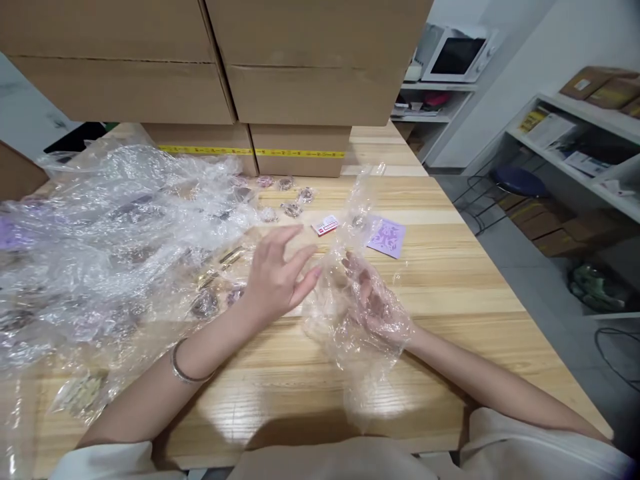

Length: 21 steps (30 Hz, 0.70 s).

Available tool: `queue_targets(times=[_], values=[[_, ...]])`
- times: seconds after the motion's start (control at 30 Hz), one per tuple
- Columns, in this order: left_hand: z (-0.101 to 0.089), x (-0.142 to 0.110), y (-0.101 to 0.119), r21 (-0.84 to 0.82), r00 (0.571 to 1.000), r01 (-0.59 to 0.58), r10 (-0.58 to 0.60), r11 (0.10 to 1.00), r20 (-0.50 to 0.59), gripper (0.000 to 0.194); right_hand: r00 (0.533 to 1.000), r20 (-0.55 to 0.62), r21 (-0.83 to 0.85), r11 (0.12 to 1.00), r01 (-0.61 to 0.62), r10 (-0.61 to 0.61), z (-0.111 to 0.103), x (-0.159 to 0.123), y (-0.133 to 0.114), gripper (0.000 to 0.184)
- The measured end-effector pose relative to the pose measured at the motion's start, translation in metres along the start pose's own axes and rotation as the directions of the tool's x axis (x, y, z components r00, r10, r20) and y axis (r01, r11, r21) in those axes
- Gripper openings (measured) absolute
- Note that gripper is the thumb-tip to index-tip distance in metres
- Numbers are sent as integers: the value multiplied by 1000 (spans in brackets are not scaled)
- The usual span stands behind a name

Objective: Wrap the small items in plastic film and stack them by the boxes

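A person's right hand point(380, 308), palm up with fingers curled, shows through a loose, crinkled sheet of clear plastic film point(345, 337); whether it grips anything cannot be told. The left hand point(277, 272), fingers spread and holding nothing, hovers just left of the film. Beyond the film on the pale wood-grain table point(470, 287) lie a purple patterned square card point(390, 239) and a small white-and-red rectangular packet point(325, 226). Crumpled clear plastic point(150, 220) heaps at left; brown cardboard boxes point(310, 87) stand behind.
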State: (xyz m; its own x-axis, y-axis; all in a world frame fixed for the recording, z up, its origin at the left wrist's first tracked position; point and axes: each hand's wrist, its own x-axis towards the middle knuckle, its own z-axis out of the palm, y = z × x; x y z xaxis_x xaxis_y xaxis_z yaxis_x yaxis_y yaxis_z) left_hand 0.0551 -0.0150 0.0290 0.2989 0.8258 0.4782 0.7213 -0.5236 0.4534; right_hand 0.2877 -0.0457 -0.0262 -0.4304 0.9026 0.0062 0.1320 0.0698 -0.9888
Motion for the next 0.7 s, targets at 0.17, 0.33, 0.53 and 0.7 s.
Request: queue_targets(times=[0.17,0.33,0.53,0.7], values=[[3,2,8,-472,842,400,-110,786,528,32,984,163,85,995,53,-66,-14,1,-4,39],[8,2,2,-607,775,588,-157,534,612,20,947,236,445,842,-305,218,-39,21,-6,70],[16,-2,1,-624,713,668,-109,406,692,25,889,210,334,824,-457,408,-33,25,-18,36],[15,-7,-11,-692,726,668,-445,275,524,31,891,-193,241,901,-362,410,-46,13,-13,36]])
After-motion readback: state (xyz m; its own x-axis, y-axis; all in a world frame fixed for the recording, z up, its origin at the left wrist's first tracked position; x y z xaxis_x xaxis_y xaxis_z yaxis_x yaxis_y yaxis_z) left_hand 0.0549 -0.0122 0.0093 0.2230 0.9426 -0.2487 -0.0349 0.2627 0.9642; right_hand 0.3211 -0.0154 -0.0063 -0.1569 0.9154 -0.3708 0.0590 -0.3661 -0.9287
